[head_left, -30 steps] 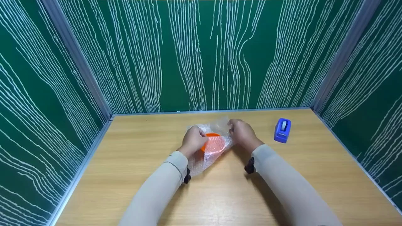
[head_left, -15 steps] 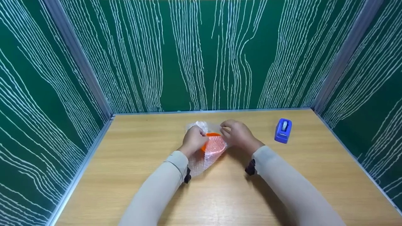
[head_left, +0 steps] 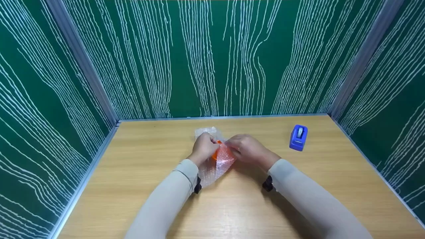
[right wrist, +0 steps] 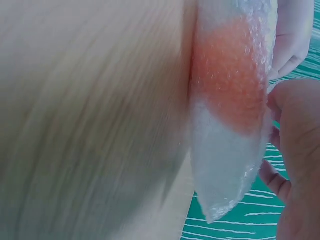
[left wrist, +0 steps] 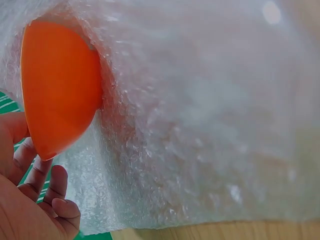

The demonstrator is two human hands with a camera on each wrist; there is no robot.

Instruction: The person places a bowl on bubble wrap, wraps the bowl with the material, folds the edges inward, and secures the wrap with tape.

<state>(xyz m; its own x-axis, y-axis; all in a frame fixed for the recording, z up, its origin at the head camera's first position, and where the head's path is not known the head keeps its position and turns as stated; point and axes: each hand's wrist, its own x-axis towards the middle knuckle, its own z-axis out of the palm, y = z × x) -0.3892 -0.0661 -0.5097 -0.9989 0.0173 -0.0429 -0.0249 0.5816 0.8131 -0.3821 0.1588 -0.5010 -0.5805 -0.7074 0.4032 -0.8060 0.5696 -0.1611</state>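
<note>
An orange bowl lies partly wrapped in clear bubble wrap at the middle of the table. My left hand pinches the bowl's rim from the left; in the left wrist view, the bowl's bare side shows beside the fingers. From the right, my right hand holds a folded-over edge of the wrap against the bowl's top. The right wrist view shows the bowl's orange colour through the wrap. The right fingertips are partly hidden behind the wrap's edge there.
A blue tape dispenser with a roll of tape stands at the right on the wooden table. Green panels with white wavy lines rise behind the table and on both sides.
My right hand has moved left, drawing the wrap's right side over the bowl, so less bare orange shows. My left hand has stayed at the rim.
</note>
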